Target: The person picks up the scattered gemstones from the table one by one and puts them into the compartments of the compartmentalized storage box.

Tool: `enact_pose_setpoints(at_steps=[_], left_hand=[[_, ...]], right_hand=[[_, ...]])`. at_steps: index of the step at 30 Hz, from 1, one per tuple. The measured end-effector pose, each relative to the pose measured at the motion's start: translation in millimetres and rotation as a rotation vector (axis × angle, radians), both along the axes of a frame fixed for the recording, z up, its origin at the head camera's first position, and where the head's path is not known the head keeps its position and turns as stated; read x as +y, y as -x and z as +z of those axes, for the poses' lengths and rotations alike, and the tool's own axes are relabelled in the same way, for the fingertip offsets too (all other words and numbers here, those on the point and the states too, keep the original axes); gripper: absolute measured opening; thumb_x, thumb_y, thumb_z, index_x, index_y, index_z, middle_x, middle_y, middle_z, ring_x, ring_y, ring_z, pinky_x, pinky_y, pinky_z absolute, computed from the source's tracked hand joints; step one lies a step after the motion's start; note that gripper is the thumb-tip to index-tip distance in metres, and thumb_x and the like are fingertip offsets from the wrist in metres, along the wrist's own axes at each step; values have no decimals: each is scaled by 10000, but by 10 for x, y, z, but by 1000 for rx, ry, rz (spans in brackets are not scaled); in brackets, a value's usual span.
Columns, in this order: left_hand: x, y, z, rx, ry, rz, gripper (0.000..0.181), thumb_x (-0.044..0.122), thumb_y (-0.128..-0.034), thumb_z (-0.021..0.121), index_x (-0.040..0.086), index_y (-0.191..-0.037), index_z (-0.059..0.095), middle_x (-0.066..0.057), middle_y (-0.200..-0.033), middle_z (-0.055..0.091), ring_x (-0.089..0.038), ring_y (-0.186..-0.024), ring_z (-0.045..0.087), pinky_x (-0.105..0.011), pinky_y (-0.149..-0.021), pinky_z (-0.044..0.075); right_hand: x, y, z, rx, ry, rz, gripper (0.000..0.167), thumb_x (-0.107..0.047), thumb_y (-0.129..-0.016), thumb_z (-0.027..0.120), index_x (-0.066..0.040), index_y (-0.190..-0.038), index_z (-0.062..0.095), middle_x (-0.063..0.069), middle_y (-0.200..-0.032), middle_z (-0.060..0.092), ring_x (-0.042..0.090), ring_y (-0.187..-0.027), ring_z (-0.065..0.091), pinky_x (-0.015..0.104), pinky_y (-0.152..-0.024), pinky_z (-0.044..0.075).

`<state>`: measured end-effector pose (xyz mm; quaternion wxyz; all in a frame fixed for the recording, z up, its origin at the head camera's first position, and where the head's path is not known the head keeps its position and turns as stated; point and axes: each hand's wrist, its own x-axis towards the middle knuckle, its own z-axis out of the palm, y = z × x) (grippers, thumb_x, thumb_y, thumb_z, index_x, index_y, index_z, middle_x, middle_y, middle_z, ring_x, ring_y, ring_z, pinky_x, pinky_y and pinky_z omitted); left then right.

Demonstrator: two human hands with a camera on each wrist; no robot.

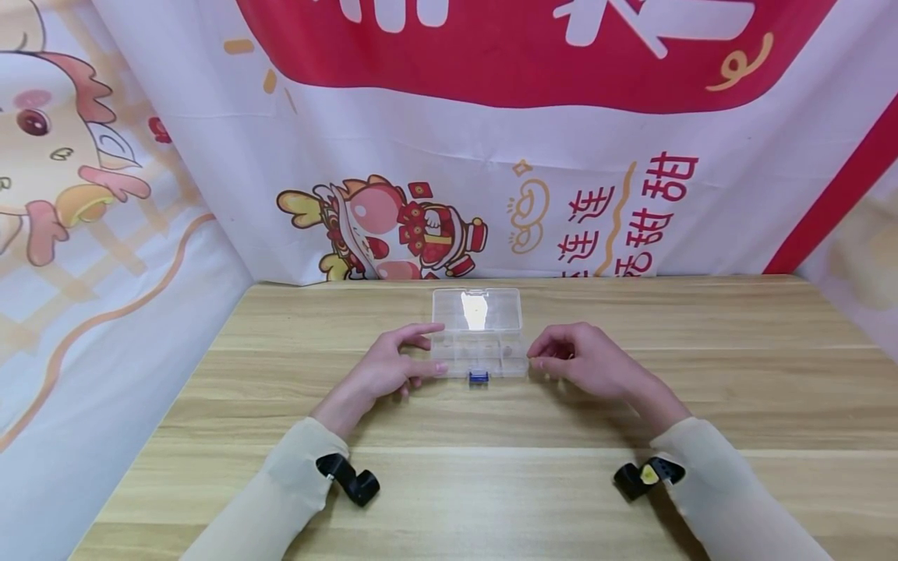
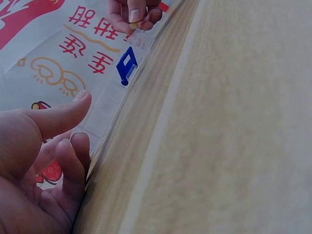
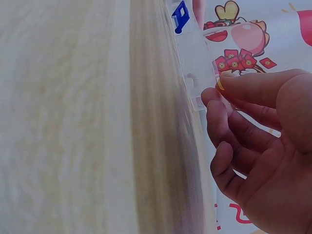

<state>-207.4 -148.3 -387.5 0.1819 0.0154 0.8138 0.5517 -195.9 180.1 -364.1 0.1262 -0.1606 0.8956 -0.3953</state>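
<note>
A clear plastic compartment box (image 1: 479,354) lies on the table with its lid (image 1: 452,310) raised at the back. On its front side is a blue latch (image 1: 479,377). My left hand (image 1: 389,362) is at the box's left end, index finger and thumb extended onto its back and front corners. Just off the right end, my right hand (image 1: 585,360) pinches a small yellow piece (image 2: 134,26) between thumb and index finger. That piece (image 3: 220,84) is mostly covered by the fingertips, so its kind cannot be told. Faint shapes show in the compartments, too unclear to name.
The wooden table (image 1: 449,499) runs back to a printed cloth (image 1: 421,140) hanging behind the box. Another printed cloth (image 1: 105,335) hangs along the left edge. A black wrist camera (image 1: 351,479) sits on the left sleeve, and another camera (image 1: 641,477) on the right.
</note>
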Motion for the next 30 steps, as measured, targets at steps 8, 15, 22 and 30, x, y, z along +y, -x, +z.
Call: enact_pose_setpoints(at_steps=[8, 15, 22, 30], left_hand=[[4, -1, 1, -12, -15, 1, 693, 249, -874, 891, 389, -1486, 596, -95, -1438, 546, -145, -651, 570, -227, -491, 450], [1, -3, 6, -5, -11, 1, 698, 243, -870, 894, 385, -1487, 597, -101, -1439, 548, -150, -666, 584, -226, -491, 457], [1, 8, -2, 1, -5, -3, 703, 246, -865, 898, 384, -1486, 598, -103, -1442, 551, -151, -674, 591, -225, -493, 464], [0, 3, 1, -4, -8, 1, 706, 243, -862, 901, 385, -1484, 599, -98, -1440, 548, -149, -668, 587, -224, -494, 465]], right_hand=[[-3, -6, -6, 4, -5, -9, 84, -180, -1012, 728, -153, -1083, 764, 37, -972, 699, 223, -900, 595, 286, -744, 521], [-55, -16, 0, 17, 1, -21, 83, -178, -1002, 739, -152, -1076, 764, 29, -967, 700, 212, -901, 599, 290, -749, 526], [-141, -42, 15, 33, -2, -30, 64, -176, -1003, 738, -169, -1056, 774, 18, -953, 708, 200, -889, 610, 289, -752, 534], [-289, -75, 46, 42, -2, -45, 75, -190, -1002, 745, -190, -1059, 794, 20, -920, 683, 202, -860, 580, 286, -708, 504]])
